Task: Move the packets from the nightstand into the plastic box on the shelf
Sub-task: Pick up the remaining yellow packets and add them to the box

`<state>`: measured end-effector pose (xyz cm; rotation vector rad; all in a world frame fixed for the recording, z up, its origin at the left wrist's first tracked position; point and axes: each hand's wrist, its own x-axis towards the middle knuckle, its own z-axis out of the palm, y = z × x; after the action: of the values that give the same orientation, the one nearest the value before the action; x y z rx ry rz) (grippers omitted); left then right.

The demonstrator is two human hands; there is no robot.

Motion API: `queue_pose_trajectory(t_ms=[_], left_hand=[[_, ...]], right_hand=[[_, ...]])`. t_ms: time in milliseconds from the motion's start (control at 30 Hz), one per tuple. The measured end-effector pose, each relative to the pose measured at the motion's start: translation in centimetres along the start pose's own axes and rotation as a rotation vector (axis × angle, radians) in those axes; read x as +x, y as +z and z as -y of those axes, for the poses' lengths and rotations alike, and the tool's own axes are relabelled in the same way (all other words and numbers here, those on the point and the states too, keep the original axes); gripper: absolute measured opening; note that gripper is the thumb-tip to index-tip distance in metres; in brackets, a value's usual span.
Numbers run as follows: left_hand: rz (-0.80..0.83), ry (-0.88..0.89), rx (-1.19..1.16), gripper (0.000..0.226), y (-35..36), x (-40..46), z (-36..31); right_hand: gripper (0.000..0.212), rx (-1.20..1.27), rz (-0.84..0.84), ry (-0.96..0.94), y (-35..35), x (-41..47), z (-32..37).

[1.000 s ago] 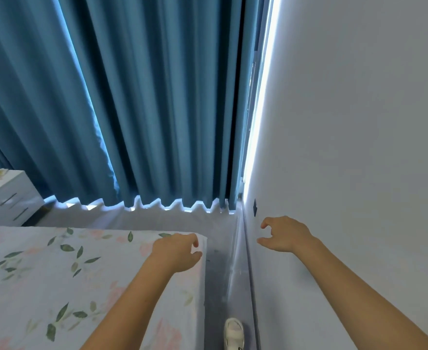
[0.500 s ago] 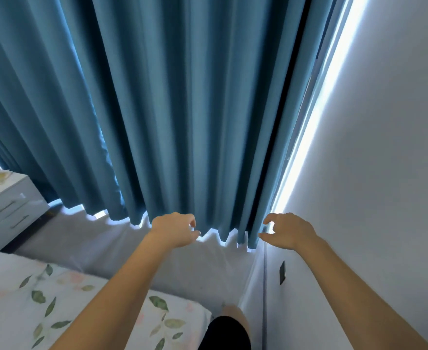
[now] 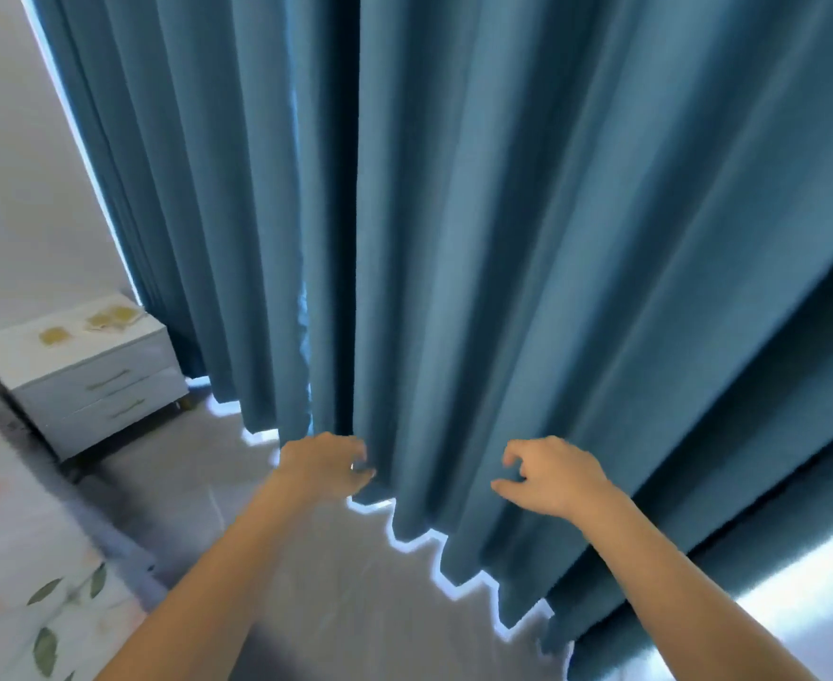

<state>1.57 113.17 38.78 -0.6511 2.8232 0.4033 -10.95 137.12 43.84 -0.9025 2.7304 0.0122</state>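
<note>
Blue curtain (image 3: 503, 238) fills the view, with grey floor (image 3: 306, 582) below. Both hands reach forward at 12 o'clock, the left hand (image 3: 323, 464) and right hand (image 3: 549, 476) loosely curled and holding nothing. Packets (image 3: 105, 319) lie on the nightstand (image 3: 95, 380) at 9 o'clock. Since a second ago the view has swung left, bringing the nightstand nearer and losing the right wall.

Yellowish packets (image 3: 91, 325) flat atop the white two-drawer nightstand (image 3: 85, 385), one apart from the rest
</note>
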Motion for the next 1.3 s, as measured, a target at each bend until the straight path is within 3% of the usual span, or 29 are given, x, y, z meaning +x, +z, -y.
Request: queue_pose_trajectory(t_ms=[400,900,1067,1300], left_hand=[[-0.045,-0.344,0.026,0.043,-12.1,15.1,17.0],[-0.062,-0.746,-0.149,0.041,-21.0,31.6,44.9],[-0.045,-0.862,-0.193,0.045,-21.3,35.4,55.8],[0.006,-0.833,-0.191,0.045,-22.0,42.5,73.6]], right_hand=[[0.042,-0.066,0.028,-0.456,-7.9,30.0,17.1],[0.048,-0.158,0.132,-0.891,-10.1,61.4,50.4],[0.043,-0.165,0.173,-0.957,-8.8,68.7,61.6],[0.044,-0.149,0.239,-0.926,-4.6,79.6,76.6]])
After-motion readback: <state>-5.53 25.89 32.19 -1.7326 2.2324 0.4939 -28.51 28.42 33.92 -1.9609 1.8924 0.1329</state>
